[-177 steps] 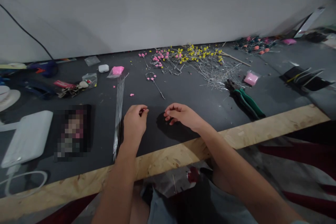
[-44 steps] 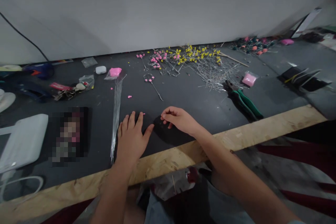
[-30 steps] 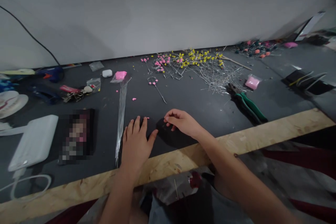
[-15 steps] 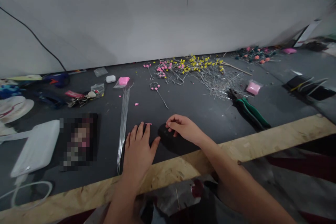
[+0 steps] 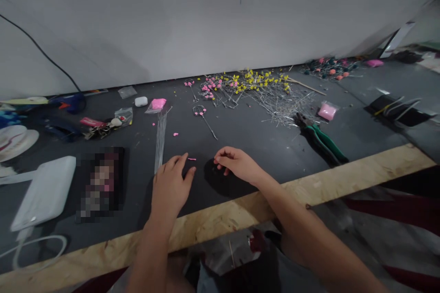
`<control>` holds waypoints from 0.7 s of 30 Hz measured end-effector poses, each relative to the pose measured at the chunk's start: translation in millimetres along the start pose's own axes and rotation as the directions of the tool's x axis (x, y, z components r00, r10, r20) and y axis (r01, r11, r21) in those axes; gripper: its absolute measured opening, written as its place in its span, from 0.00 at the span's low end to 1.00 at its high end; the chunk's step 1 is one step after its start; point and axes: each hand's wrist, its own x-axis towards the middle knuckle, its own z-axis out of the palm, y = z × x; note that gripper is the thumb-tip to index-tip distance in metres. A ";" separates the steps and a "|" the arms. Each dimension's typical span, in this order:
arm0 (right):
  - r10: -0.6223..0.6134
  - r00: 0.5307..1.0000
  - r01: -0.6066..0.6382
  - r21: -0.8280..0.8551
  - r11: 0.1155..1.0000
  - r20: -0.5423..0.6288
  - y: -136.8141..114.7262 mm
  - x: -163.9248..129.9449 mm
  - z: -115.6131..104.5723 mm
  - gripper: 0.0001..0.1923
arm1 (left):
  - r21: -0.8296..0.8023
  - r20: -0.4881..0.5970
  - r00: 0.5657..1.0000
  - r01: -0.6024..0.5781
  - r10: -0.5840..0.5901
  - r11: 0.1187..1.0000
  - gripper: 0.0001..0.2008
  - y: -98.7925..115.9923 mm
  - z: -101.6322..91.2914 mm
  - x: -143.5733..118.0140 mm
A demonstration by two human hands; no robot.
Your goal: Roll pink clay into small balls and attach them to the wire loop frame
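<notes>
My left hand point(image 5: 171, 184) rests on the dark table point(image 5: 261, 132) with its fingers loosely curled over the near end of a bundle of thin silver wires point(image 5: 160, 135). A tiny pink piece point(image 5: 191, 159) lies just past its fingertips. My right hand point(image 5: 236, 165) hovers a little to the right, fingers curled together, thumb against the fingertips; whether something small is pinched there is too small to see. A short wire stem with pink beads point(image 5: 203, 116) lies farther back.
A heap of wires with pink and yellow beads point(image 5: 254, 87) lies at the back. Green-handled pliers point(image 5: 319, 137) and a pink bag point(image 5: 326, 111) are on the right, another pink bag point(image 5: 156, 104) at back left, a white box point(image 5: 43, 192) at left. A wooden edge point(image 5: 240, 213) runs along the front.
My left hand went from a pinch to lying flat with spread fingers, and now it has shifted left onto the wire bundle with fingers curling. My right hand has barely moved.
</notes>
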 end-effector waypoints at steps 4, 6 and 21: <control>-0.007 1.000 0.007 0.002 1.000 0.002 1.0 0.7 -0.7 0.02 | 0.091 0.001 1.000 -0.007 0.007 0.996 0.24 13.8 2.7 -12.3; -0.010 1.000 0.010 0.000 1.000 0.007 0.6 0.7 -0.7 0.03 | 0.109 -0.015 0.999 -0.042 0.044 0.993 0.25 19.4 5.0 -21.1; -0.023 1.000 0.023 -0.017 1.000 0.002 1.1 0.1 -0.1 0.03 | 0.091 -0.042 0.995 -0.086 0.090 0.992 0.29 20.7 26.6 -13.5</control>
